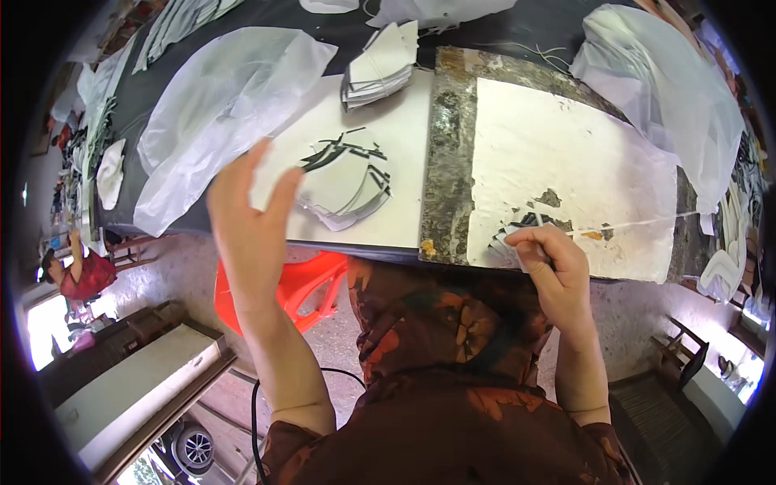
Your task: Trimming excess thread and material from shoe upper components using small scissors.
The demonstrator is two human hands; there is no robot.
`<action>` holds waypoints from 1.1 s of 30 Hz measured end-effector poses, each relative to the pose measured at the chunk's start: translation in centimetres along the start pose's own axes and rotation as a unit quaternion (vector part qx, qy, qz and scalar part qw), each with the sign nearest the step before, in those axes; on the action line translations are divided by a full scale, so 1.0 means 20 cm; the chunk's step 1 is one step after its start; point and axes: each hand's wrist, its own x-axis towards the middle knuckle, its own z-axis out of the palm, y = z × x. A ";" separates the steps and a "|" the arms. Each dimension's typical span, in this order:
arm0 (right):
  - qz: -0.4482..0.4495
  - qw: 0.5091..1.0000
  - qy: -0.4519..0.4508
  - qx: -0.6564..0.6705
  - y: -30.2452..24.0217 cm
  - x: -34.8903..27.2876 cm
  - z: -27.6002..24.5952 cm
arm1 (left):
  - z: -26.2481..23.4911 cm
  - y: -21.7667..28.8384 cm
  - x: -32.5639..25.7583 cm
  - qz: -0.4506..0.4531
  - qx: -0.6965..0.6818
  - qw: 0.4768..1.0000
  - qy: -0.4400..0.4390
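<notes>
My left hand [249, 206] hangs in the air just left of a loose pile of thin, curved white pieces [339, 190]. Its thumb and fingers are apart, somewhat smeared by motion, and hold nothing. Narrow black strips [343, 149] lie across that pile. Over the near edge of the white-topped board [622, 162], my right hand [558, 267] is closed, thumb against curled fingers. Beside its fingertips is a small fanned stack of dark-edged pieces [503, 241]; whether the fingers grip it I cannot make out. A thin white strand [634, 224] runs rightward from this hand.
A tied bundle of white pieces [380, 71] sits farther back on the dark table. Translucent plastic bags [230, 101] lie at left and right. Below the table's left side stands a red plastic stool [303, 283]. Another person [85, 271] is off at the far left.
</notes>
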 end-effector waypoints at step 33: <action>0.158 0.974 -0.003 0.164 0.09 -0.16 -0.09 | 0.39 0.64 -0.45 -0.370 -0.584 0.589 -0.418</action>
